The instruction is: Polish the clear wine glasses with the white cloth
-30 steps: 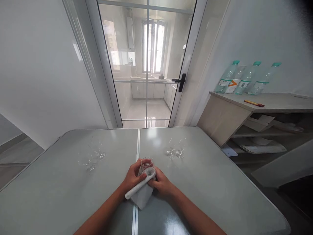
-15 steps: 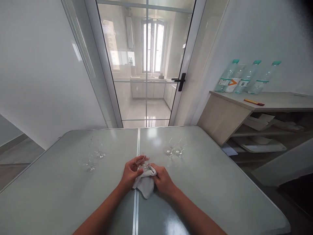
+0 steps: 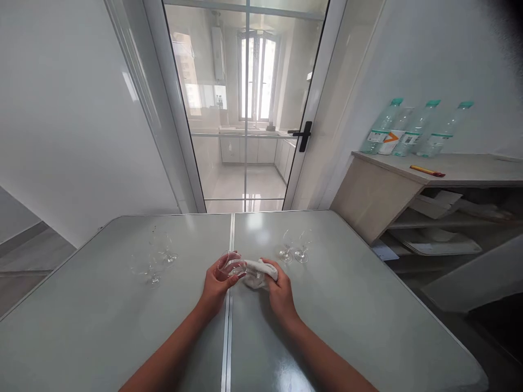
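Observation:
My left hand (image 3: 216,283) is wrapped round the bowl of a clear wine glass (image 3: 229,263), tipped with its base toward the right. A white cloth (image 3: 257,272) is bunched in my right hand (image 3: 280,286), its fingers pressed closed on it. The cloth lies against the stem and foot end of the glass and hides part of it. Both hands are above the middle seam of the table. Two stemmed glasses (image 3: 301,253) stand to the right, beyond my right hand. On the left stand further clear stemmed glasses (image 3: 153,277), hard to see against the table.
The grey-green table (image 3: 98,326) has a metal seam down its middle. Behind it is a glass door (image 3: 265,179) with a black handle (image 3: 303,136). At the right, a wooden shelf (image 3: 379,190) bears several plastic bottles (image 3: 417,130) and a yellow-red packet (image 3: 427,171).
My right hand has shifted slightly right and up with the cloth, which no longer hangs down between the hands. The glass has turned, its base now toward the right.

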The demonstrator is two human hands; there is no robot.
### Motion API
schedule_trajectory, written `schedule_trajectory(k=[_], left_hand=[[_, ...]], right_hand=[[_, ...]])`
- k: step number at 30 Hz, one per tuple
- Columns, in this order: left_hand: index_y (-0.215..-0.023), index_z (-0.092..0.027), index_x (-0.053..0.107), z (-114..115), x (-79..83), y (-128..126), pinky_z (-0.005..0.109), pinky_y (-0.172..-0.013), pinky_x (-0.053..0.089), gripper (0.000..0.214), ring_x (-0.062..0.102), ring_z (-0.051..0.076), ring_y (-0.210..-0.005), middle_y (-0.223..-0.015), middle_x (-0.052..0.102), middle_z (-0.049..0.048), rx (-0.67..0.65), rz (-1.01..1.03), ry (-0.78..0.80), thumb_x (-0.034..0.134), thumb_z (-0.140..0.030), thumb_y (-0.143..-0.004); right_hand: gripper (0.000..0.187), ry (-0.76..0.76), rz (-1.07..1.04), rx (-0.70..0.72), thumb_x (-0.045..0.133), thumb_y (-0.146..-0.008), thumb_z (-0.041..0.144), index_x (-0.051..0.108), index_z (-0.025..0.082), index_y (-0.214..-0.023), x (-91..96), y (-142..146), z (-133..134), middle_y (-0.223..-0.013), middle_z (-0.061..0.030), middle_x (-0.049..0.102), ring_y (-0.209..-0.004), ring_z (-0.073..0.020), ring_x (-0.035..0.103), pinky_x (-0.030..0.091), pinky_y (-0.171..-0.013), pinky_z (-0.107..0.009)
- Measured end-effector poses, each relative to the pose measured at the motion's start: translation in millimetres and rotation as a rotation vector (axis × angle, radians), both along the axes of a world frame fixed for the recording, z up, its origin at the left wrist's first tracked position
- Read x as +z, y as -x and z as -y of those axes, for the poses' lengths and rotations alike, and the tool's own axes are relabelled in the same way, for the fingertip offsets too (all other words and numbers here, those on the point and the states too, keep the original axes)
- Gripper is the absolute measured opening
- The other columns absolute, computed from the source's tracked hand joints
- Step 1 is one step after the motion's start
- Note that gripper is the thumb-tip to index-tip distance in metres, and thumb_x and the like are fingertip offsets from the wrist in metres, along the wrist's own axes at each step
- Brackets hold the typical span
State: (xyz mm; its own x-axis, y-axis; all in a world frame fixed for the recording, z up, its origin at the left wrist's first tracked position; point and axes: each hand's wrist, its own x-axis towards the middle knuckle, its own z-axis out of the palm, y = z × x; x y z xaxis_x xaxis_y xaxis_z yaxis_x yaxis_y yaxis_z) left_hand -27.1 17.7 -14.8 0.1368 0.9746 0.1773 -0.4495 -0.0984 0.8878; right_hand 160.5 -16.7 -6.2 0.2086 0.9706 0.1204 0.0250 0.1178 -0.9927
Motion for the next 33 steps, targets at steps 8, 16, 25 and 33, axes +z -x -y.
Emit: schedule_trajectory(k=[8, 16, 25, 33], left_hand=[[-0.120, -0.019, 0.066, 1, 0.4, 0, 0.042, -0.092, 0.059, 0.058, 0.064, 0.030, -0.114, -0.122, 0.065, 0.0121, -0.001, -0.115, -0.092, 0.089, -0.024, -0.067], [-0.119, -0.020, 0.068, 5, -3.5, -2, 0.048, -0.095, 0.058, 0.062, 0.063, 0.032, -0.115, -0.121, 0.067, 0.0123, -0.081, -0.181, -0.101, 0.091, -0.018, -0.062], [-0.120, -0.020, 0.068, 4, -5.8, 0, 0.045, -0.092, 0.059, 0.062, 0.064, 0.031, -0.112, -0.119, 0.068, 0.0114, -0.161, -0.184, -0.133, 0.091, -0.019, -0.063], [-0.121, -0.022, 0.065, 1, -8.5, 0, 0.042, -0.094, 0.056, 0.063, 0.066, 0.031, -0.113, -0.122, 0.067, 0.0110, -0.073, -0.168, -0.120, 0.091, -0.019, -0.063]], right_hand=[[0.041, 0.123, -0.327, 0.248, 0.077, -0.076, 0.040, 0.075, 0.017, -0.109, -11.4, 3, -13, -0.108, -0.0090, 0.075, -0.103, -0.0278, 0.065, 0.050, -0.090, -0.037], [0.024, 0.121, -0.004, 0.099, 0.077, -0.071, 0.036, 0.069, 0.013, -0.072, -28.8, -8, -19, -0.062, 0.0019, 0.060, -0.059, -0.0134, 0.049, 0.036, -0.054, -0.023], [0.037, 0.130, -0.237, 0.281, 0.073, -0.077, 0.037, 0.074, 0.013, -0.104, -9.9, 0, -15, -0.090, -0.0073, 0.072, -0.078, -0.0203, 0.062, 0.047, -0.070, -0.029], [0.033, 0.049, 0.063, 0.021, 0.075, -0.077, 0.045, 0.073, 0.012, -0.079, -14.8, -7, -13, -0.068, -0.0025, 0.065, -0.065, -0.0172, 0.056, 0.044, -0.058, -0.027]])
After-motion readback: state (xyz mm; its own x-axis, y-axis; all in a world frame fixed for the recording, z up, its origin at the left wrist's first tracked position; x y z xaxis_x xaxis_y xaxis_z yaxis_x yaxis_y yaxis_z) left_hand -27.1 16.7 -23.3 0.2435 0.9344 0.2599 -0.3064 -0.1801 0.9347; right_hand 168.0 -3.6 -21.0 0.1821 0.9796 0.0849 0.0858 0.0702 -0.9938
